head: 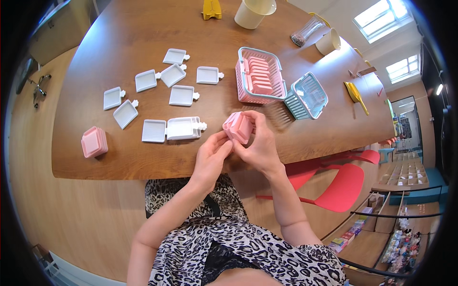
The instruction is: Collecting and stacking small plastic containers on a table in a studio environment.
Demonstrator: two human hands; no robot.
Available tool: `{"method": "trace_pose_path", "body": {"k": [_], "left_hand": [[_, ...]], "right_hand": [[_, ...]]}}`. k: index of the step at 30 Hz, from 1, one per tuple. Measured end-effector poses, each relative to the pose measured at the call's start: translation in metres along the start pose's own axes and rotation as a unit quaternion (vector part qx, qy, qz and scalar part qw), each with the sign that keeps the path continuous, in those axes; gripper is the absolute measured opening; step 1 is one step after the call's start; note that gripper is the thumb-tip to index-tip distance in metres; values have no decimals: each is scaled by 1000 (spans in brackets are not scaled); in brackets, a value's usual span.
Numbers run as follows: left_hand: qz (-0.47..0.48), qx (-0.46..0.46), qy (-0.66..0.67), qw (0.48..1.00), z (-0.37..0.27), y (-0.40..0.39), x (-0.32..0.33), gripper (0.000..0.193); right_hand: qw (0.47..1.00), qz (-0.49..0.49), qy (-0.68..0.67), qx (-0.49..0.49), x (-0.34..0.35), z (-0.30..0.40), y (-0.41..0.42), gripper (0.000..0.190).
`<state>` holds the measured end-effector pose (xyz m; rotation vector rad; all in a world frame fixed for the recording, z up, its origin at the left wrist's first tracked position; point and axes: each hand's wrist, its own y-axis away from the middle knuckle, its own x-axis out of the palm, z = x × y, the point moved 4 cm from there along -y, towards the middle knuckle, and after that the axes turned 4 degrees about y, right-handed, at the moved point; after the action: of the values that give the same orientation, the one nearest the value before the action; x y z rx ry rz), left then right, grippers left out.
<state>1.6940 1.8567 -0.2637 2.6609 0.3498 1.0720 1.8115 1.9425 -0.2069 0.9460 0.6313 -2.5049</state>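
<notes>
A small stack of pink plastic pieces (pixel 239 127) is held over the near part of the table, tilted, with its ribbed side showing. My left hand (pixel 212 157) grips its lower left corner with the fingertips. From the right, my right hand (pixel 264 146) wraps the same stack with thumb and fingers. Left of my hands lie a white plastic tray (pixel 154 131) and a small pile of white trays (pixel 180 128) with a knobbed tab. Beyond my hands stands a pink basket (pixel 260 99) with a blue rim, holding rows of pink pieces (pixel 259 75).
Several loose white trays (pixel 181 95) lie across the wooden table (pixel 143 164). Another pink stack (pixel 94 142) sits near the left edge. A blue basket (pixel 304 96), cream pots (pixel 250 16), a glass vase (pixel 304 34) and a yellow brush (pixel 354 94) stand or lie farther off. Red chairs (pixel 343 189) are at right.
</notes>
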Motion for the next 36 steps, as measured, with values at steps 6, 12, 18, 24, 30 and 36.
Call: {"method": "trace_pose_path", "body": {"k": [6,12,18,24,30,36], "left_hand": [[-18,38,-131,990,-13,31,-17,47],[-31,36,-121,991,-16,38,-27,42],[-21,33,-127,991,-18,36,-23,39],[-14,32,-142,989,-18,35,-24,39],[-24,41,-133,990,-17,35,-24,38],[-31,53,-125,990,-16,34,-23,37]], "right_hand": [[982,38,147,-112,11,4,-20,64],[983,33,136,-122,-21,15,-26,56],[996,-17,77,-29,-84,-2,-92,27],[965,118,142,-187,-66,-17,-143,35],[949,215,164,-162,-53,-21,-159,40],[937,231,202,-165,-44,-21,-162,37]]}}
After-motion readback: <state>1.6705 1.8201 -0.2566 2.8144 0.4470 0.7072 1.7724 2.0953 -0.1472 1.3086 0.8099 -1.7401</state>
